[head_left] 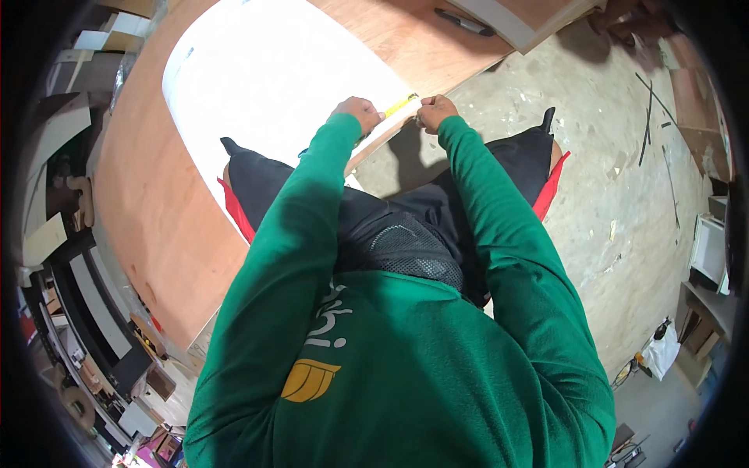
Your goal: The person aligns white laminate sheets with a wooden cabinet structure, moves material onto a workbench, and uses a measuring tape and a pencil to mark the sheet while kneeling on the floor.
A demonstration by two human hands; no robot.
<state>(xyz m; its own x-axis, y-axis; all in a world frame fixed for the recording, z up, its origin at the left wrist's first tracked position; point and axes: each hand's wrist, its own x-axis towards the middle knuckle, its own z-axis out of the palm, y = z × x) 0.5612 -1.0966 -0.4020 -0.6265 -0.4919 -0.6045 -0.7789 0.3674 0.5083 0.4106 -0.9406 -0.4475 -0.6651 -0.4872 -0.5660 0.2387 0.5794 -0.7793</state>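
A large white sheet point(273, 70) with a rounded far-left corner lies on the plywood tabletop point(148, 210). Along its near right edge stretches a short length of yellow measuring tape point(399, 105). My left hand point(360, 114) is closed on the tape's left part, resting at the edge of the sheet; any tape case there is hidden by the hand. My right hand point(437, 113) is closed in a pinch just past the tape's right end, at the table's edge. What its fingers hold is too small to make out.
A dark marker-like tool point(464, 22) lies on the plywood beside a pale framed board point(515, 19). Below the table edge spreads a concrete floor point(601, 179) with dark thin strips point(647, 125). Wood offcuts and a white plastic bag point(662, 349) lie around.
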